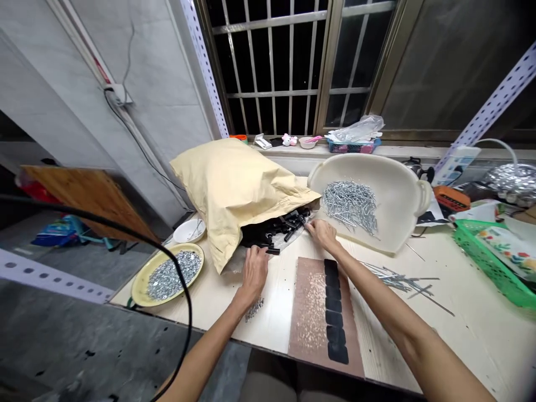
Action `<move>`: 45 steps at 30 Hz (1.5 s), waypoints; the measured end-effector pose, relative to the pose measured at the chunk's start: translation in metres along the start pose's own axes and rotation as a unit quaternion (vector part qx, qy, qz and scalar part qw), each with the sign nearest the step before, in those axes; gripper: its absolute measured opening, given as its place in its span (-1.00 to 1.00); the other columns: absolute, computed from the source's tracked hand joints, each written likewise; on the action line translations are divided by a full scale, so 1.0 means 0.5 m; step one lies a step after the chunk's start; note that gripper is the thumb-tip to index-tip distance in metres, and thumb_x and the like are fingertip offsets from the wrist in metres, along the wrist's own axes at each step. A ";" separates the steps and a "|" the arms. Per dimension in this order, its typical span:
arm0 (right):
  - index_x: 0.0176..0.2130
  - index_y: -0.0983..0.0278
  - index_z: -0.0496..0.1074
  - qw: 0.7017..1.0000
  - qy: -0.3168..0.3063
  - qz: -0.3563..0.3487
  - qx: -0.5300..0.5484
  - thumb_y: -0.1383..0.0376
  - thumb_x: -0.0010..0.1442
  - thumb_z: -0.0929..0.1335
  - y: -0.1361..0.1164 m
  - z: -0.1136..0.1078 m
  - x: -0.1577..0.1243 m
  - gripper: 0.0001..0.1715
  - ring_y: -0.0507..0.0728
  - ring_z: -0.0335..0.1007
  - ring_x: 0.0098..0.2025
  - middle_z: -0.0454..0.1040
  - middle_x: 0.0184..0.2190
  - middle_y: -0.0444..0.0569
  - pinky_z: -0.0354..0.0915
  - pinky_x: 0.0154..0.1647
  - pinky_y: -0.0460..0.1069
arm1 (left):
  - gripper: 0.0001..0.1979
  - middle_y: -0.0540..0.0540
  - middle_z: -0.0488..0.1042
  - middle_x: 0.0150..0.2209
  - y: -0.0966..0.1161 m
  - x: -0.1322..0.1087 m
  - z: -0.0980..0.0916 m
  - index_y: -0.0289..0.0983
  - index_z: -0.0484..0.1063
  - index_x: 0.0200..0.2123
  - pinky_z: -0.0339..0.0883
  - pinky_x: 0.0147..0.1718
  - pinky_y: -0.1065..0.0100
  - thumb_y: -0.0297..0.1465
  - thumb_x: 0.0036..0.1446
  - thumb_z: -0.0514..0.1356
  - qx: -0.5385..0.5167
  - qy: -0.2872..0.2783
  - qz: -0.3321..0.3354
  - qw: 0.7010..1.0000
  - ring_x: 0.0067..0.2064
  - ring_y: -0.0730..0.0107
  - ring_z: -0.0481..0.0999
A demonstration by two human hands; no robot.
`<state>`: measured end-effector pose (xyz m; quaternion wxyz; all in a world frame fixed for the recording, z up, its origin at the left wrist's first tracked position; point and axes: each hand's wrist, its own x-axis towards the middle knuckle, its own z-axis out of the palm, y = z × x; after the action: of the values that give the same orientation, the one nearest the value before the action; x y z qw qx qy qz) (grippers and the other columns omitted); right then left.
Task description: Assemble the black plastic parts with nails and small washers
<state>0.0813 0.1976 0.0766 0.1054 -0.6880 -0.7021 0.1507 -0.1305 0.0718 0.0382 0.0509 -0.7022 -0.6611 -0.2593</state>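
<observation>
A large cream sack (238, 184) lies on its side on the table, its mouth facing me. Black plastic parts (278, 225) fill the opening. My left hand (254, 271) is at the lower left of the mouth, fingers curled beside a short black piece (273, 252); what they grip is hidden. At the right corner of the mouth is my right hand (322, 231), its fingers pinched together near the lining and black parts. What it pinches is too small to make out. A few small metal pieces (254, 308) lie by my left wrist.
A yellow plate (140, 287) of metal washers and a white bowl (181, 233) stand left. A cream basin (389, 178) holds metal pins (349, 204). A brown board with black pads (312, 352), long rods (402, 279) and a green basket (481, 268) lie right.
</observation>
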 end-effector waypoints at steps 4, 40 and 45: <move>0.04 0.40 0.26 0.999 -0.005 0.051 0.009 -0.13 0.02 0.33 -0.064 0.057 0.055 -0.19 0.39 0.28 0.05 0.35 -0.01 0.32 0.20 -0.06 0.19 | -0.76 -0.16 0.34 -0.26 0.014 0.038 0.020 -0.31 0.42 -0.11 0.28 -0.23 0.25 -0.48 0.22 0.01 -0.019 -0.009 0.016 1.000 -0.20 0.23 0.30; -0.31 0.30 0.44 0.966 -0.073 -0.082 0.235 0.15 0.18 0.21 -0.079 0.092 -0.034 -0.67 0.07 0.40 -0.35 0.50 -0.40 -0.06 0.20 -0.38 -0.12 | -0.70 -0.09 0.50 -0.36 0.078 0.125 0.029 -0.31 0.28 -0.15 0.46 -0.43 0.36 -0.52 0.01 0.22 -0.571 -0.241 -0.330 0.712 -0.46 0.44 0.53; -0.07 0.25 0.33 0.990 -0.061 -0.082 0.099 0.24 0.19 0.21 -0.046 0.071 -0.141 -0.68 0.16 0.41 -0.24 0.49 -0.29 0.02 0.18 -0.27 -0.04 | -0.72 -0.18 0.49 -0.20 0.096 0.074 -0.002 -0.31 0.36 -0.21 0.46 -0.33 0.31 -0.44 -0.03 0.29 -0.700 -0.278 -0.298 0.586 -0.26 0.33 0.54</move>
<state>0.0493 0.1245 0.0559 0.1416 -0.6035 -0.7431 0.2521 -0.0854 0.0988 0.0681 -0.7234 -0.3217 -0.4293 -0.4347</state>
